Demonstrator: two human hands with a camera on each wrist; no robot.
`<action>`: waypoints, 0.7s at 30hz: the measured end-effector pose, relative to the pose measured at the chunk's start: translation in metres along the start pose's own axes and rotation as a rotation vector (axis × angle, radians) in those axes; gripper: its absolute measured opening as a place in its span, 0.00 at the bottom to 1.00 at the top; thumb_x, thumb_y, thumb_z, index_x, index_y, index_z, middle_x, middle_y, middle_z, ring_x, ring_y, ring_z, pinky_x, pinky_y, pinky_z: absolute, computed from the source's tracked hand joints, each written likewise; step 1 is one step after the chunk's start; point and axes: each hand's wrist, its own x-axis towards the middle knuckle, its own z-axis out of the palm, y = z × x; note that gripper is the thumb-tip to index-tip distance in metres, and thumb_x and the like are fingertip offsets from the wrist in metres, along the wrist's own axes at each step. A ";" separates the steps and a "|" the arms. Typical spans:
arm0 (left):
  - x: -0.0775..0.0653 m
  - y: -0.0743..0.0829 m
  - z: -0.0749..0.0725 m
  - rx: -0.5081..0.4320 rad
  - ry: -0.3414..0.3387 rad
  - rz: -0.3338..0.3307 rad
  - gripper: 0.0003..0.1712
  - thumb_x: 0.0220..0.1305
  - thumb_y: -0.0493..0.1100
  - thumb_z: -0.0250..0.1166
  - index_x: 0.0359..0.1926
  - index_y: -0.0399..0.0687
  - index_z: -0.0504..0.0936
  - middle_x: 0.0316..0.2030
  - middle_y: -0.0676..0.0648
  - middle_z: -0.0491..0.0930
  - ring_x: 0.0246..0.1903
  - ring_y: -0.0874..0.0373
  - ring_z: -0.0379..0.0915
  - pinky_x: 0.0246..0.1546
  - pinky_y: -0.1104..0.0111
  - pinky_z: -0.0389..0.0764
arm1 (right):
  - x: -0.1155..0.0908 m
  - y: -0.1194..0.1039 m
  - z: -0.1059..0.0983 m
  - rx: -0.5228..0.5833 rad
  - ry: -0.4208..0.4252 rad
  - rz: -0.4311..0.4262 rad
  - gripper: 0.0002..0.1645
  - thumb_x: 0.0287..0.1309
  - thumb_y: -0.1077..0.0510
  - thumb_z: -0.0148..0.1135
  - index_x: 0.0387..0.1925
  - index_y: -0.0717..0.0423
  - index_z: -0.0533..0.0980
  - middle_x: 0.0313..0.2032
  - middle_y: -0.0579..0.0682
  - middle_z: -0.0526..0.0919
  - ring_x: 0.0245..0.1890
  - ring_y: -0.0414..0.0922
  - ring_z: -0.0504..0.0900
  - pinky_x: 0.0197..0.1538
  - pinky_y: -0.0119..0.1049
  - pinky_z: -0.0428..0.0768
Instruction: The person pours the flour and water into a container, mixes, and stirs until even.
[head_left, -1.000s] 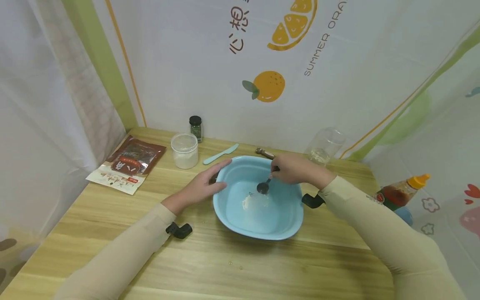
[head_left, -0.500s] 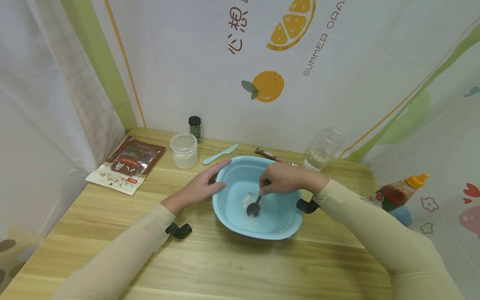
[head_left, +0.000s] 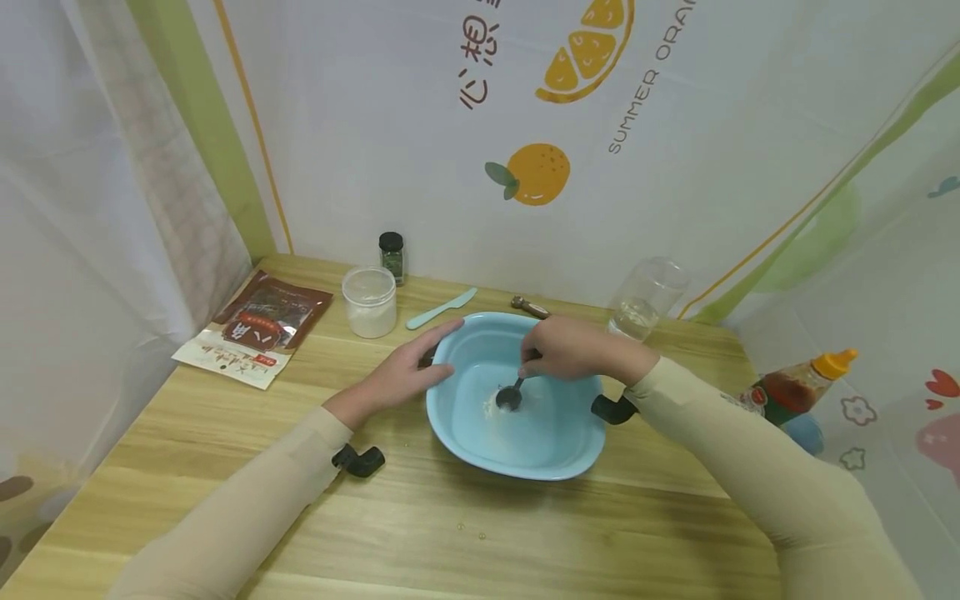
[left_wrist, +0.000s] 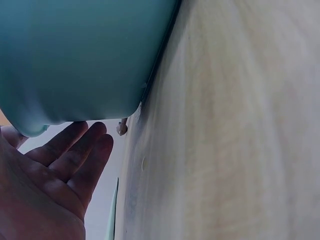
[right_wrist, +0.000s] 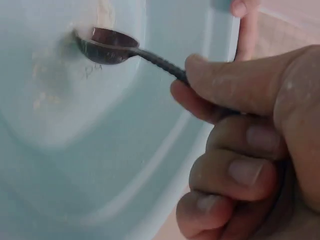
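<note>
A light blue plastic basin [head_left: 562, 454] stands on the wooden table, with a little white powder and wetness on its floor. My left hand [head_left: 401, 371] holds its left rim, thumb over the edge; in the left wrist view the fingers [left_wrist: 75, 150] lie fairly straight against the outer wall. My right hand [head_left: 566, 348] pinches the handle of a small dark spoon [head_left: 509, 397] between thumb and forefinger, other fingers curled. In the right wrist view the round bowl of the spoon [right_wrist: 107, 46] is low over the basin floor, near the powder.
Behind the basin are a tub of white powder [head_left: 370, 312], a black-capped spice jar [head_left: 392, 257], a pale green spreader knife [head_left: 441, 308], a brown handle [head_left: 530, 307] and a tilted clear container [head_left: 648, 296] with some liquid. A spice packet [head_left: 258, 329] lies left, a yellow-capped sauce bottle [head_left: 798, 387] right.
The spoon has gone from the basin's right-hand side down toward the front left, then back a little, with my right hand moving along. My left hand and the basin have stayed put.
</note>
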 end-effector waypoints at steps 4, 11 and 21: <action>-0.001 0.000 0.000 -0.017 -0.002 -0.001 0.43 0.80 0.38 0.63 0.88 0.40 0.57 0.83 0.33 0.63 0.72 0.31 0.74 0.61 0.54 0.90 | 0.003 -0.005 0.002 0.046 -0.032 -0.052 0.10 0.78 0.50 0.71 0.38 0.48 0.89 0.32 0.38 0.87 0.31 0.38 0.80 0.37 0.36 0.83; 0.000 0.000 0.001 -0.013 0.000 -0.002 0.43 0.80 0.39 0.64 0.88 0.39 0.57 0.82 0.31 0.64 0.71 0.29 0.75 0.60 0.53 0.90 | 0.002 0.006 0.001 0.069 0.053 0.050 0.13 0.79 0.55 0.69 0.34 0.56 0.87 0.27 0.44 0.82 0.24 0.39 0.74 0.33 0.36 0.77; 0.001 0.001 0.000 -0.008 -0.004 -0.014 0.43 0.80 0.40 0.64 0.89 0.43 0.57 0.83 0.33 0.64 0.71 0.32 0.75 0.61 0.53 0.90 | 0.003 0.005 0.006 0.109 -0.030 -0.072 0.10 0.78 0.50 0.71 0.39 0.49 0.89 0.33 0.44 0.89 0.30 0.38 0.79 0.37 0.37 0.81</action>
